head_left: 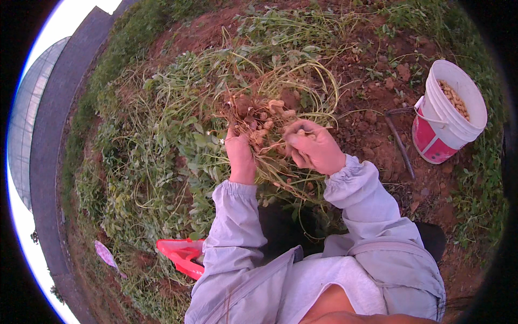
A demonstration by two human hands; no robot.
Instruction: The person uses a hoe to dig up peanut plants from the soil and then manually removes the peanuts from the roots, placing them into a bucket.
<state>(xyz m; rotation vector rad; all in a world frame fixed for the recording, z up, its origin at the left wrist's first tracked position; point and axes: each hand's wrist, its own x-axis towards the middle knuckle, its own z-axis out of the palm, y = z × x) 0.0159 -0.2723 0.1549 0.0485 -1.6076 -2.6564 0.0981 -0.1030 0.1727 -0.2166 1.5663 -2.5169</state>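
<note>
My left hand (240, 156) grips a pulled-up peanut plant by its root end, in the middle of the view. Peanut pods (267, 121) with soil and thin roots hang together just above and between my hands. At the right of this cluster my right hand (313, 148) has its fingers curled around a peanut pod (301, 133); part of the pod shows between them. Green and yellowish stems spread below and behind both hands.
A white and pink bucket (439, 129) holding peanuts stands at the right, beside a metal-looking rod tool (400, 146) on reddish soil. Peanut vines (162, 154) cover the ground at left. A red plastic container (182, 259) sits near my left sleeve. A paved road (56, 121) runs along the far left.
</note>
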